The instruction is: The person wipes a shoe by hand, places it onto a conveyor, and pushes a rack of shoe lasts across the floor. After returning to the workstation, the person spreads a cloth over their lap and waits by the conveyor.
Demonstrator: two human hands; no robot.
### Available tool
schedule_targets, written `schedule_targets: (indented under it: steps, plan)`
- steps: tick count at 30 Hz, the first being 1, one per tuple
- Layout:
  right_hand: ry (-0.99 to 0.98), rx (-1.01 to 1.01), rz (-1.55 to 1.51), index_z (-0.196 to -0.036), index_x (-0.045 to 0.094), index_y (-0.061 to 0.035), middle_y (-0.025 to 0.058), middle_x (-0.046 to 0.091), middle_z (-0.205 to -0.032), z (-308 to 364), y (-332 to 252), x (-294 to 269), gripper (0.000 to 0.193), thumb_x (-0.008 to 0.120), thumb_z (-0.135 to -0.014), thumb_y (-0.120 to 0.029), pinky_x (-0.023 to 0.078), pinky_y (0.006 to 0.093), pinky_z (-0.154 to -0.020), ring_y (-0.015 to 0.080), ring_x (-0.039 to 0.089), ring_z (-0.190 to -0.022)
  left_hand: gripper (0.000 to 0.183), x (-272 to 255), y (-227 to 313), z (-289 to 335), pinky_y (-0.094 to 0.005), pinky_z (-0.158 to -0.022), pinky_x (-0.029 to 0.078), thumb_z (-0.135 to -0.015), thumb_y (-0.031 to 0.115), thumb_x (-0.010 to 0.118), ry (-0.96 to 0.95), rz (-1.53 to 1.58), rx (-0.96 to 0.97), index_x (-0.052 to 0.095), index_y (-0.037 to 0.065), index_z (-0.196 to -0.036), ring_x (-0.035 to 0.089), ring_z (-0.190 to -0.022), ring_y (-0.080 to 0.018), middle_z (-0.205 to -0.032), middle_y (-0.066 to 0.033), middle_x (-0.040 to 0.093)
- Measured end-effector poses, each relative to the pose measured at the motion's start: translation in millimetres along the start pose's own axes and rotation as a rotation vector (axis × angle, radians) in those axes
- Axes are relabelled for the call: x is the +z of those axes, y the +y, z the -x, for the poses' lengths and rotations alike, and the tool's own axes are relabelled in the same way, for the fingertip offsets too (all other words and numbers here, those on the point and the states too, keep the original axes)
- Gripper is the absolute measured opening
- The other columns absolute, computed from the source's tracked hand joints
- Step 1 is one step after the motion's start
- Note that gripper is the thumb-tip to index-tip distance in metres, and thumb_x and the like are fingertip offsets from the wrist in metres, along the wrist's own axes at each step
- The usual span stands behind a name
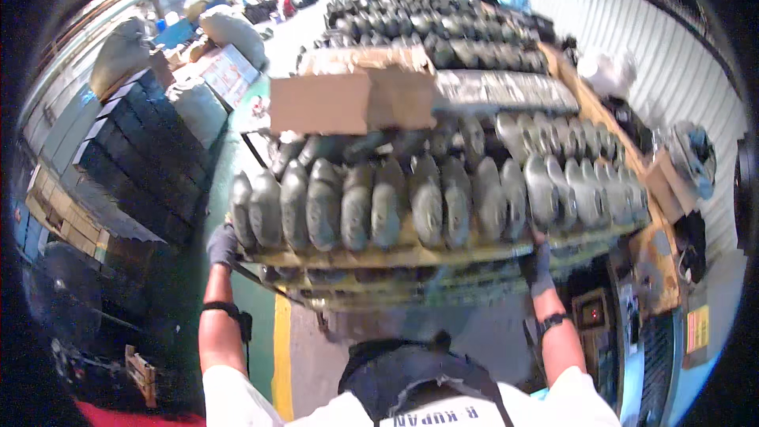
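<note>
Gripping rack [411, 258] | left hand [222, 247]: corner | right hand [539, 267]: front edge | arms [221, 336] spread forward

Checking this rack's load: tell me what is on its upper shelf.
Grey shoe-shaped forms line the front of the upper shelf, with more behind. The front row covers parts of those behind and most of the shelf's surface.

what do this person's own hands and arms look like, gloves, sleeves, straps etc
The left hand and right hand wear greyish gloves. A narrow black strap circles each forearm, the left bearing a small dark piece. White sleeves leave the forearms bare.
</note>
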State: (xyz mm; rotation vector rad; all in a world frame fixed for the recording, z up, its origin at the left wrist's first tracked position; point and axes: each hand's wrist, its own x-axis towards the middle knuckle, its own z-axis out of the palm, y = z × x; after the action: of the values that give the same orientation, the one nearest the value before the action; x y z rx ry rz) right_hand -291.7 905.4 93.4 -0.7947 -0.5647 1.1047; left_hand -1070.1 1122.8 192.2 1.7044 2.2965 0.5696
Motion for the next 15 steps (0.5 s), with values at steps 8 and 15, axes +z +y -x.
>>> schedule_targets:
  steps: [8, 15]
  plan:
    - [0.254, -0.123, 0.241, -0.13, 0.064, -0.0091, 0.0053, 0.067, -0.126, -9, 25, -27, 0.047, 0.061, -0.093, -0.039, 0.048, 0.0445, -0.104, 0.0244, 0.062, -0.116, 0.08, 6, -16, -16, -0.0474, -0.075, 0.052, -0.104, 0.066, 0.033, -0.194, 0.292, -0.068, 0.074, -0.002, -0.104, 0.072, -0.085, -0.0367, -0.092, -0.0214, 0.074]
    - [0.165, -0.007, -0.131, -0.124, 0.066, -0.0085, 0.0053, 0.067, -0.124, 0, 6, 11, 0.043, 0.06, -0.092, -0.036, 0.049, 0.0436, -0.101, 0.0256, 0.063, -0.115, 0.073, 4, -20, -20, -0.0487, -0.071, 0.049, -0.103, 0.061, 0.038, -0.097, 0.108, 0.031, 0.073, -0.004, -0.104, 0.07, -0.084, -0.0405, -0.089, -0.026, 0.072]
